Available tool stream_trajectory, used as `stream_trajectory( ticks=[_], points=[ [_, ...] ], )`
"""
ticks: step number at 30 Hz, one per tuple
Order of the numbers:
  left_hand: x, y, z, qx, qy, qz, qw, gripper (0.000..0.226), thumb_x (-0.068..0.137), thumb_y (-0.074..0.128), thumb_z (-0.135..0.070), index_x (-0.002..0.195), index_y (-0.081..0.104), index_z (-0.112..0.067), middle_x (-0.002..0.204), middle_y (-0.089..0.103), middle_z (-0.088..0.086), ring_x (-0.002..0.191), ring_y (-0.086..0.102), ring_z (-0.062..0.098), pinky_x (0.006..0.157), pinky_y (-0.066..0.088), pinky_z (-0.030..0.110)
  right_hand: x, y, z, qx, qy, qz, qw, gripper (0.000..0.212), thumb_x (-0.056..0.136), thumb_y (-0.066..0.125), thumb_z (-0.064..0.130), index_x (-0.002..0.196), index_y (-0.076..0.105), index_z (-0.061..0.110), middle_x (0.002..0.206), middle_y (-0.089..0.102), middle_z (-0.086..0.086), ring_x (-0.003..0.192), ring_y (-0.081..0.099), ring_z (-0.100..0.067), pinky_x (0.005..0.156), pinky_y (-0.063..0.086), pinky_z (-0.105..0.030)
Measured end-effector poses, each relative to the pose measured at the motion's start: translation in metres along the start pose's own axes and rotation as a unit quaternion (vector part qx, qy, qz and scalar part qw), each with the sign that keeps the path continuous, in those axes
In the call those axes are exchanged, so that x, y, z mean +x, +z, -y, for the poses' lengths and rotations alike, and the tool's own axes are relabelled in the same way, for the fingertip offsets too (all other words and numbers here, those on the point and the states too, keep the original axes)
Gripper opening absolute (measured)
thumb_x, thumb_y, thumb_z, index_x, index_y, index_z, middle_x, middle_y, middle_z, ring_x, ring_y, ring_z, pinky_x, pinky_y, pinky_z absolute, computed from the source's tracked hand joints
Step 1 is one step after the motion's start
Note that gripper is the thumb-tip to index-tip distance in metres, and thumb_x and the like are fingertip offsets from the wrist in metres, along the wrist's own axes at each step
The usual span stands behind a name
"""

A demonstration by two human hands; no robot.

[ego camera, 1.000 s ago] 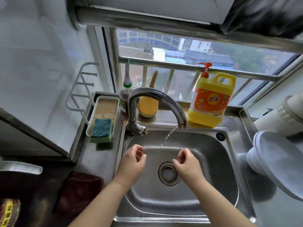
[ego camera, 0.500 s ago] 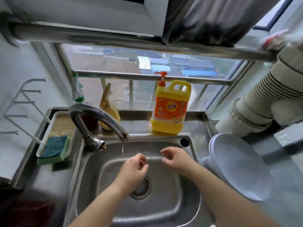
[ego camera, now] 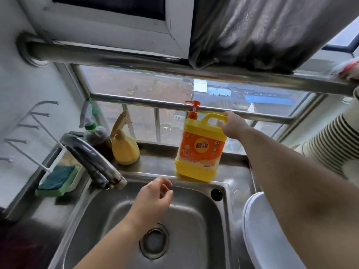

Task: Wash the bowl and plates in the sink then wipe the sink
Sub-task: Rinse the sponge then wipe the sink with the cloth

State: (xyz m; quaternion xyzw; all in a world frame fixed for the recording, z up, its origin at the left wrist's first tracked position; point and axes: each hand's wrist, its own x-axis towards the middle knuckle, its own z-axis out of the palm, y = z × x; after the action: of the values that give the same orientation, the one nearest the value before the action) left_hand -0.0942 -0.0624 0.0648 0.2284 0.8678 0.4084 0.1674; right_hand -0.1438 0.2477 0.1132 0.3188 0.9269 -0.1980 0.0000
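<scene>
A: Where is the right hand (ego camera: 232,126) sitting?

B: It is reaching far over the sink's back ledge to the yellow soap jug (ego camera: 201,150). The fingers are curling at the jug's handle, thumb on the near side, so it is gripping the handle, though blur is smearing the fingertips. The jug is standing upright on the ledge, red pump on top.

A: And the left hand (ego camera: 153,199)?

B: It is hovering over the sink (ego camera: 116,214), just in front of the back rim, fingers loosely curled and holding nothing. It is hanging right of the tap (ego camera: 93,164), apart from it.

A: Where are the plates?

B: A white stack (ego camera: 258,230) is resting on the counter just right of the sink, partly under the right forearm. Whether the bowl is sitting among them, nobody can tell. The basin is showing only its drain (ego camera: 154,242).

A: What is lying to the left?

B: A green sponge (ego camera: 57,180) is lying at the near end of a tray beside the tap. Behind the tap, a dark bottle (ego camera: 98,136) and a yellow sprayer (ego camera: 124,147) are standing side by side on the ledge by the window.
</scene>
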Motion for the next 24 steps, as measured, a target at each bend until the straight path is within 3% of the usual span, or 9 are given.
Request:
stream_trajectory(
  ticks=[4,7,10,12,15,18,24],
  points=[
    [0.001,0.001,-0.002,-0.017,-0.013,-0.019,1.0,0.005,0.091,0.06,-0.018,0.095,0.059,-0.021,0.079,0.061,-0.008,0.072,0.058,0.003,0.062,0.043,0.007,0.005,0.004,-0.008,0.053,-0.012,-0.016,0.998,0.041,0.095,0.053,0.031,0.127,0.052,0.006,0.126,0.051,-0.017,0.105,0.056,-0.031,0.087,0.05,-0.041],
    [0.0,0.001,-0.001,-0.023,-0.023,-0.018,0.999,0.005,0.091,0.06,-0.018,0.095,0.059,-0.02,0.078,0.061,-0.008,0.071,0.057,0.003,0.061,0.042,0.007,-0.013,-0.003,-0.005,0.052,-0.082,-0.015,0.995,0.035,0.09,0.06,0.039,0.101,0.064,0.005,0.093,0.063,-0.01,0.08,0.059,-0.023,0.065,0.043,-0.028],
    [-0.003,-0.001,0.007,-0.017,-0.042,-0.014,0.999,0.003,0.091,0.059,-0.019,0.094,0.059,-0.021,0.078,0.06,-0.009,0.068,0.054,0.003,0.059,0.041,0.006,-0.036,-0.009,0.006,0.036,-0.172,-0.045,0.983,0.03,0.089,0.063,0.033,0.094,0.066,0.003,0.081,0.065,-0.011,0.076,0.062,-0.027,0.065,0.045,-0.029],
    [-0.007,-0.001,0.015,-0.016,-0.062,-0.014,0.998,0.003,0.091,0.059,-0.02,0.093,0.059,-0.021,0.077,0.059,-0.008,0.067,0.053,0.002,0.058,0.04,0.006,-0.049,-0.007,0.019,0.03,-0.237,-0.091,0.967,0.028,0.089,0.065,0.027,0.102,0.067,0.003,0.086,0.067,-0.011,0.079,0.064,-0.026,0.068,0.046,-0.028],
    [-0.015,-0.003,0.029,-0.029,-0.096,-0.019,0.995,0.003,0.09,0.059,-0.019,0.09,0.059,-0.022,0.076,0.06,-0.007,0.066,0.054,0.004,0.059,0.041,0.008,-0.062,0.002,0.045,0.023,-0.293,-0.123,0.948,0.037,0.089,0.064,0.026,0.118,0.062,0.003,0.109,0.066,-0.016,0.096,0.064,-0.029,0.083,0.05,-0.033],
    [-0.022,-0.006,0.042,-0.044,-0.126,-0.014,0.991,0.002,0.091,0.058,-0.02,0.09,0.058,-0.022,0.076,0.061,-0.006,0.071,0.059,0.01,0.061,0.044,0.015,-0.063,0.016,0.069,0.048,-0.295,-0.122,0.947,0.043,0.09,0.063,0.026,0.126,0.058,0.004,0.123,0.061,-0.015,0.107,0.06,-0.03,0.09,0.047,-0.031],
    [-0.029,-0.014,0.055,-0.066,-0.142,-0.018,0.988,0.009,0.09,0.057,-0.017,0.084,0.057,-0.024,0.071,0.06,-0.005,0.065,0.056,0.01,0.062,0.046,0.021,-0.06,0.041,0.089,0.079,-0.289,-0.094,0.949,0.041,0.091,0.061,0.023,0.127,0.057,0.004,0.124,0.059,-0.015,0.109,0.058,-0.03,0.095,0.047,-0.034]
  ],
)
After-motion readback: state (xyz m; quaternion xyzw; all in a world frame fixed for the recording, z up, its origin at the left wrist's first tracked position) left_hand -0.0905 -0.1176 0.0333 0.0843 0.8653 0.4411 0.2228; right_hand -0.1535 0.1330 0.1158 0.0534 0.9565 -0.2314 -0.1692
